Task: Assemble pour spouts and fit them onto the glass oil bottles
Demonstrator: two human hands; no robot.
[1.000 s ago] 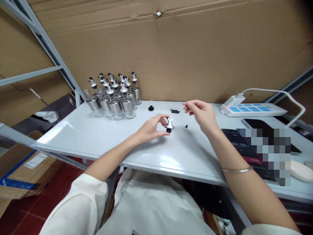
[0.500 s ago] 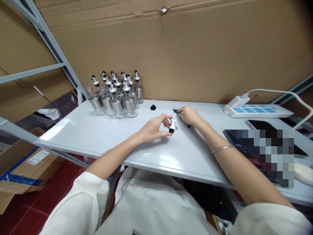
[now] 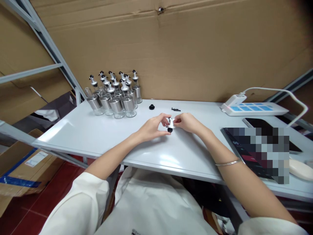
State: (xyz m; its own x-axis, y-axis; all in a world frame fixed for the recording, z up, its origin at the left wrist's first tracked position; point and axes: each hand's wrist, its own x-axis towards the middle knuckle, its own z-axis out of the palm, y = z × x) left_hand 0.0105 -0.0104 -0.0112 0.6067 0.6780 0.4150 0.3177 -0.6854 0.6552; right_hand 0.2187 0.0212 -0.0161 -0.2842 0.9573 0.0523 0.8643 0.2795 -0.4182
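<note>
My left hand [image 3: 153,128] holds a silver pour spout [image 3: 170,123] with a black ribbed stopper below it, gripped between thumb and fingers above the table. At its right side, the fingertips of my right hand [image 3: 187,122] are pinched together close against the spout. What those fingers hold, if anything, is too small or hidden to make out. Behind the hands lie thin black plastic pieces [image 3: 176,109]. A round black stopper [image 3: 152,106] sits to their left on the white table [image 3: 146,150].
Several glass oil bottles [image 3: 118,106] with steel bands stand grouped at the back left, most topped by spouts. On the right are a white power strip [image 3: 256,109] with a plugged-in cable, a phone [image 3: 259,124] and a partly blurred screen device [image 3: 236,143]. Cardboard [image 3: 195,55] walls the back.
My right hand has left the black pieces at the back and come toward the spout in my left hand. A small black bit near my right wrist is no longer visible.
</note>
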